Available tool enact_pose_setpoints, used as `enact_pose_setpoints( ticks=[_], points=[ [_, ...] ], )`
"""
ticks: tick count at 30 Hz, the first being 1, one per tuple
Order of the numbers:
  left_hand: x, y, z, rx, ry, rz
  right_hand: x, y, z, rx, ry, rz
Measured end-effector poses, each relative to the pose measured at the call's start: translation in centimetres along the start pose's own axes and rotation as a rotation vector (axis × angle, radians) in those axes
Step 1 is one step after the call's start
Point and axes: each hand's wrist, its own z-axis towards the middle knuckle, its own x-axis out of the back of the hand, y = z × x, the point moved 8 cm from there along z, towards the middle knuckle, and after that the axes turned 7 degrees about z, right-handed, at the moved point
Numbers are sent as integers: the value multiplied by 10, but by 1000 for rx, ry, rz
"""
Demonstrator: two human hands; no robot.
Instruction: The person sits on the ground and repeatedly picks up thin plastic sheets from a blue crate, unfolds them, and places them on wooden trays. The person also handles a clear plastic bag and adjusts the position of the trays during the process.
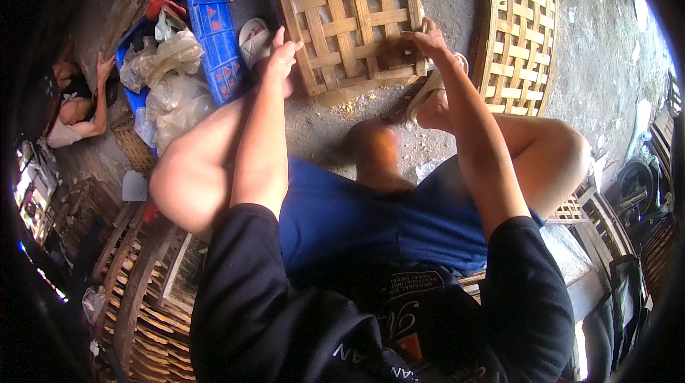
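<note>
A woven bamboo panel in a wooden frame [349, 15] is in front of me, at the top of the head view, its near edge by my feet. My left hand [280, 56] grips the frame's left side near the lower corner, fingers closed at the edge. On the opposite side, my right hand [428, 40] is closed on the frame's right edge. Below the panel, between my legs, is a blurred reddish-brown rounded thing [378, 151] whose kind I cannot make out.
A second woven bamboo panel [519, 40] lies to the right. At the left, a blue plastic crate [217, 47] holds clear plastic bags [175, 83] and a red one. Beyond it is another person's arm [102, 94]. Slatted wooden racks [135, 297] stand behind me at left.
</note>
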Motion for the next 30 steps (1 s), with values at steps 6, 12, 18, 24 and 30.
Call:
enact_pose_setpoints(
  ticks=[6, 12, 18, 24, 30],
  points=[
    [3, -3, 11, -296, -23, 10, -13, 36, -11, -118, -121, 183],
    [14, 49, -8, -346, 448, 601, 75, -27, -13, 278, -136, -200],
    [25, 209, -75, -799, 205, 1206, 244, -117, -82, 578, -19, -188],
    [194, 329, -190, -1072, 213, 418, 245, -162, -253, 834, 72, -29],
    [221, 237, -160, -566, 377, 939, 167, -78, -248, 672, 19, -87]
  ],
)
